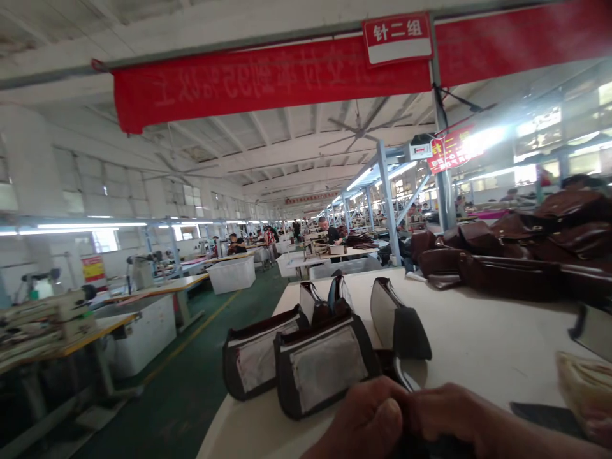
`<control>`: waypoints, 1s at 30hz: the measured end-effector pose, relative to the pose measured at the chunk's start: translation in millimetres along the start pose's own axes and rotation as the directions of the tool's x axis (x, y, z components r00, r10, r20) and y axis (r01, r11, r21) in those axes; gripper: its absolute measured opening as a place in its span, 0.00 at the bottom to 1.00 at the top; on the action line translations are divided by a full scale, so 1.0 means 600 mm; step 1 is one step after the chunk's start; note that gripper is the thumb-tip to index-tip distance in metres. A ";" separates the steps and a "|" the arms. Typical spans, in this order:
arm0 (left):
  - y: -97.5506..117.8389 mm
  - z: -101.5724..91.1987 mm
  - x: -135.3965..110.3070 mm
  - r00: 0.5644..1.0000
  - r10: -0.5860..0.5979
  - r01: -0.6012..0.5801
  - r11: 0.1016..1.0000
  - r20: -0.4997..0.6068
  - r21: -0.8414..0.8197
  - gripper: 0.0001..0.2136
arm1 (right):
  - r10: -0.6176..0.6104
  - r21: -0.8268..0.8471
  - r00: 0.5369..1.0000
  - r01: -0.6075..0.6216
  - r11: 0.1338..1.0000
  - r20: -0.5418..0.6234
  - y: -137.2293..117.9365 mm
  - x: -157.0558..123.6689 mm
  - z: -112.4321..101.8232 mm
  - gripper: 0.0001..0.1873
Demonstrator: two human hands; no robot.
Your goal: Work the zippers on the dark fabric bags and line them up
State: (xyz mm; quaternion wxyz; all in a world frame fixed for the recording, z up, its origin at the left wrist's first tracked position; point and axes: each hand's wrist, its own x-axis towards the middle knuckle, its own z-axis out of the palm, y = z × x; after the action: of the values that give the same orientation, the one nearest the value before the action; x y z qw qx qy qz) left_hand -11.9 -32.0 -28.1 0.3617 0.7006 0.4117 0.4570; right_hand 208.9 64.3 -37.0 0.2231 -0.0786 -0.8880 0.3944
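Item: dark curved leather piece (404, 381), at the near edge of the white table (478, 344). It is pinched between the left hand (366, 421) and right hand (459, 414), both curled closed on it and touching each other (most of the piece is hidden).

Just beyond: two dark brown pouches with grey mesh fronts (320, 373) and an upright dark panel with white face (399, 322).

Far right: pile of brown leather bags (516, 255).

Overhead: long red banner (268, 80).

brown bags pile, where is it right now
In the head view the brown bags pile sits at right, on the far side of the white table, behind the dark pouches.
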 end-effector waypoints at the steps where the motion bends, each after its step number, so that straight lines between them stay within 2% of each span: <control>1: 0.015 -0.008 -0.006 1.000 -0.009 0.009 1.000 0.000 0.014 0.29 | 0.017 0.010 1.000 -0.017 1.000 0.003 -0.008 0.007 -0.002 0.18; 4: 0.052 -0.033 -0.017 0.996 -0.057 0.052 0.997 0.068 0.064 0.20 | -0.004 0.039 1.000 0.004 0.999 0.007 -0.029 0.037 -0.006 0.08; 6: 0.056 -0.042 -0.017 0.993 -0.096 0.089 0.992 0.074 0.092 0.16 | -0.043 0.104 0.999 0.042 0.994 0.004 -0.029 0.058 -0.001 0.10; 9: 0.030 -0.047 -0.013 0.977 -0.213 0.212 0.976 0.001 0.057 0.15 | -0.042 0.276 0.999 0.049 0.960 -0.031 -0.001 0.080 0.019 0.18; 13: -0.009 -0.050 -0.007 0.951 -0.309 0.310 0.951 -0.025 0.025 0.19 | 0.031 0.453 1.000 -0.029 0.891 0.003 0.034 0.084 0.032 0.20; 17: -0.011 -0.055 0.001 0.940 -0.339 0.339 0.941 0.043 0.007 0.20 | 0.027 0.421 0.999 -0.039 0.906 0.035 0.027 0.081 0.016 0.20; 21: -0.007 -0.059 0.010 0.928 -0.369 0.370 0.929 0.052 -0.012 0.20 | 0.030 0.337 0.999 -0.041 0.941 0.037 0.022 0.086 0.001 0.22; 25: -0.009 -0.060 0.018 0.927 -0.362 0.364 0.931 0.096 -0.006 0.20 | 0.058 0.299 0.993 -0.085 0.950 0.100 0.029 0.100 -0.006 0.25; 30: -0.007 -0.061 0.032 0.931 -0.338 0.336 0.941 0.137 0.042 0.17 | 0.090 0.376 0.975 -0.162 0.912 0.203 0.048 0.113 -0.014 0.23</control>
State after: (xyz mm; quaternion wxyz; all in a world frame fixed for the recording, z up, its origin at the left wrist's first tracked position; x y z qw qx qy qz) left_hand -42.8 -8.4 -13.3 0.4569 0.6537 0.5029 0.3332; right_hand 151.5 110.7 -30.8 0.1266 -0.0535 -0.8011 0.5825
